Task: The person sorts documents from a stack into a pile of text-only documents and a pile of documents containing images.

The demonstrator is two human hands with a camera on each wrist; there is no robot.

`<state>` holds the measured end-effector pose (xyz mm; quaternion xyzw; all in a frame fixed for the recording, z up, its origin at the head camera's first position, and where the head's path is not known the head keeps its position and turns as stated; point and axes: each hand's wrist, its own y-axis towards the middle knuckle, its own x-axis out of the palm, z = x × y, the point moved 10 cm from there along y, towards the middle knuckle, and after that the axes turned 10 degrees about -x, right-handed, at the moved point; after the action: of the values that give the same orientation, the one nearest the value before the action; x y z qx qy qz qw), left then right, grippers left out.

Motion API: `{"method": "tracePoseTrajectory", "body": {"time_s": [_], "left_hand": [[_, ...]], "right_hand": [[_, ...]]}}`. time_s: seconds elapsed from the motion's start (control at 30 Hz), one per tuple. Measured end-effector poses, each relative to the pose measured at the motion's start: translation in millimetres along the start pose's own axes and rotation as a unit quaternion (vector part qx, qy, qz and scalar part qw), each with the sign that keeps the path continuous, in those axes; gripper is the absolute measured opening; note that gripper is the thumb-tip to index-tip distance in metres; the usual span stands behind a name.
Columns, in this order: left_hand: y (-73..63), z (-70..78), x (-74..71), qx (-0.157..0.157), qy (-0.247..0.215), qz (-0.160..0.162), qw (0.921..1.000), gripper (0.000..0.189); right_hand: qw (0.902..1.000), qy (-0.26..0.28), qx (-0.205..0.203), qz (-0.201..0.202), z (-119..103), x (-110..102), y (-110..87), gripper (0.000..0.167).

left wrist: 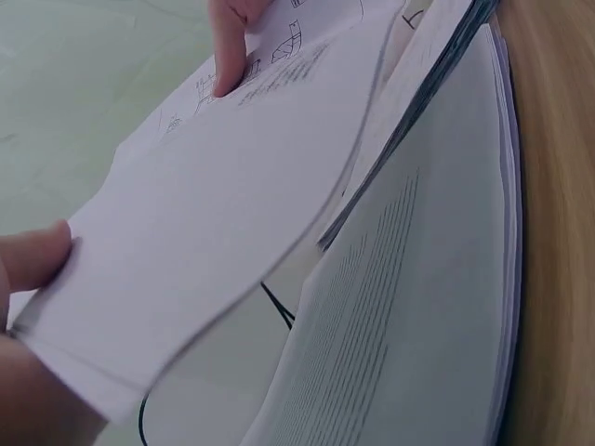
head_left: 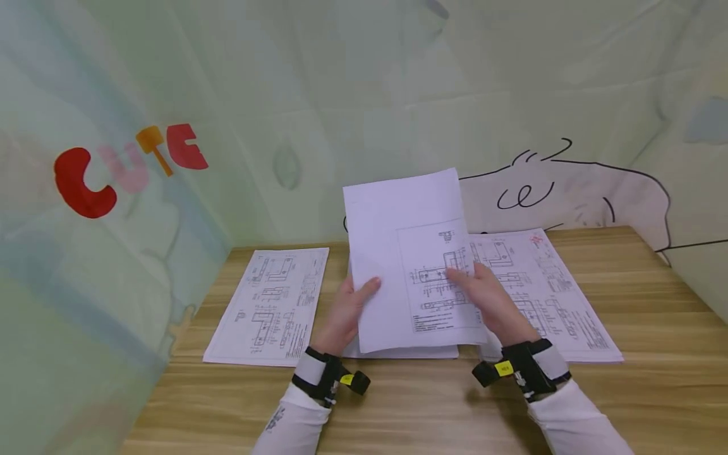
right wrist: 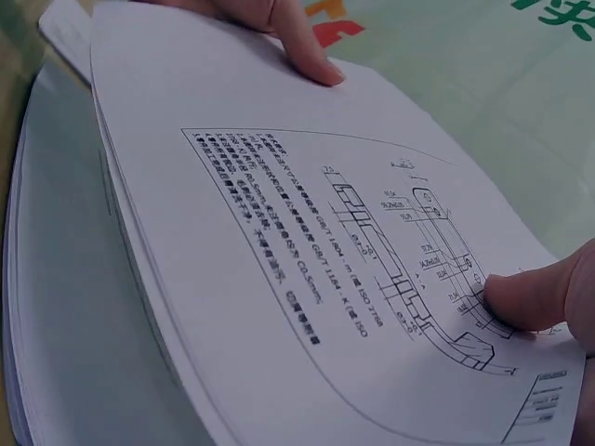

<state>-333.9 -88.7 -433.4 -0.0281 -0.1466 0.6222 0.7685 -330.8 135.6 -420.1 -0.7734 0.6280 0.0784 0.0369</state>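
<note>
A few sheets of paper [head_left: 378, 208], the top one bearing a printed technical drawing, are held up in the middle by both hands. My left hand [head_left: 344, 313] grips their left edge, its thumb on the front face. On the right edge my right hand [head_left: 497, 303] pinches them, the thumb lying over the drawing. In the right wrist view the printed text and part outlines on the held sheets [right wrist: 279, 232] show closely. Below them lies a paper stack [head_left: 398, 354], mostly hidden; its lined print shows in the left wrist view.
On the wooden table [head_left: 409, 404], a stack of drawings [head_left: 267, 306] lies at left and another stack [head_left: 560, 303] at right, partly behind my right hand. A printed cloth backdrop [head_left: 318, 82] hangs behind and along the left side.
</note>
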Motion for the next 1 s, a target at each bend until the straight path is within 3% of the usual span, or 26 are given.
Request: {"method": "tracePoseTrajectory", "body": {"time_s": [0.13,0.3,0.7,1.0], "left_hand": [[6.2,3.3,25.5,0.024,0.065,-0.003,0.9976,0.037],[17.9,-1.4,58.3,0.054,0.157,-0.001,0.9861,0.039],[38.0,-28.6,119.8,-0.009,0.154,-0.004,0.988,0.056],[39.7,-51.3,147.2,-0.07,0.164,-0.018,0.9838,0.051]], "right_hand": [[0.996,-0.086,-0.017,0.017,-8,-29,-7.9,0.054],[0.9844,-0.17,-0.019,0.041,-12,-65,-15.8,0.054],[0.9649,-0.233,0.064,0.102,20,-154,-32.7,0.07],[0.9514,-0.263,0.089,0.133,37,-188,-47.5,0.074]]}}
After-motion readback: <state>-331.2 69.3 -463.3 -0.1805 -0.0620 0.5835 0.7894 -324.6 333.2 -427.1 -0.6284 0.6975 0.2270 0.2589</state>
